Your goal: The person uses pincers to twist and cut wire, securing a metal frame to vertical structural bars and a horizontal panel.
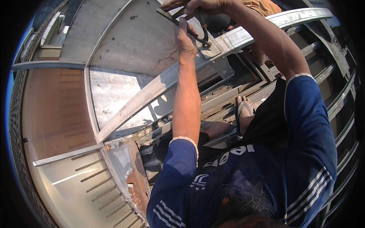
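Both my arms reach out to the far side, over a metal frame. My left hand [186, 42] is closed round a dark metal tool [204, 41] with a bar and a bent end, whose exact kind I cannot make out. Just beyond it, my right hand [207, 5] has its fingers bent at the upper end of the same tool, its grip partly cut off by the picture's edge. Beside the tool's bent end lies a long silvery metal beam [251, 34], joined to a sloping metal bar [140, 100]. Whether the tool touches the beam is hard to tell.
Grey sheet panels [133, 45], a brown panel [57, 110] and a slotted cream panel [72, 190] lie to the left. Metal rails [323, 78] with gaps run along the right. My sandalled foot [245, 108] stands among rails. Another person's orange clothing [262, 5] shows beyond the beam.
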